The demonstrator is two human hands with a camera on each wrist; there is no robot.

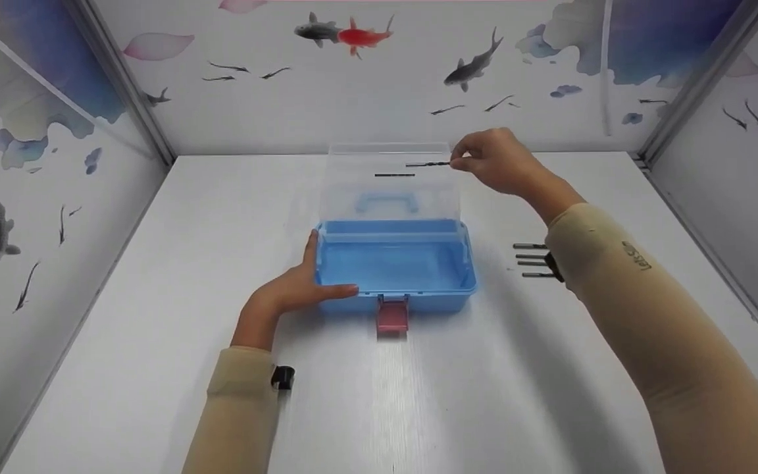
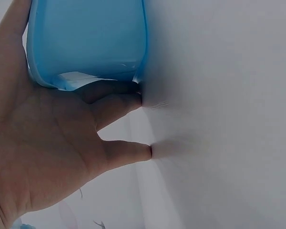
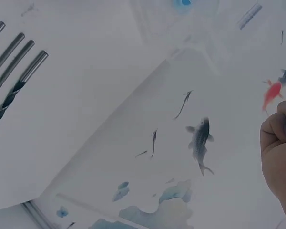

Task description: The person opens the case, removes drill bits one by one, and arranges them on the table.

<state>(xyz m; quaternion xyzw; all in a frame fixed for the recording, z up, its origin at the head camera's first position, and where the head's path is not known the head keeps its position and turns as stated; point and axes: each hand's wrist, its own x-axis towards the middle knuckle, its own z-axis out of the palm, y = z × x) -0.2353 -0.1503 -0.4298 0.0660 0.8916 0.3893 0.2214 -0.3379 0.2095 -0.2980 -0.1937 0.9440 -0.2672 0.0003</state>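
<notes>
High over the clear lid, my right hand (image 1: 501,160) pinches a thin dark drill bit (image 1: 426,164) by one end, the other end pointing left. In the right wrist view only the curled fingers (image 3: 279,126) show at the right edge. Below it stands a blue plastic toolbox (image 1: 397,301), its transparent lid (image 1: 346,181) swung back. Against the lid shows another dark thin rod (image 1: 395,175). My left hand (image 1: 290,286) rests at the box's front-left corner, straight thumb along the front rim, fingers along the left side. In the left wrist view, fingertips (image 2: 145,151) reach down to the table.
Several drill bits (image 1: 529,256) lie side by side on the white table (image 1: 379,408) right of the box, partly behind the right sleeve. A pink latch (image 1: 392,318) hangs down at the box's front. Fish-printed panels (image 1: 385,99) enclose the table's back and sides.
</notes>
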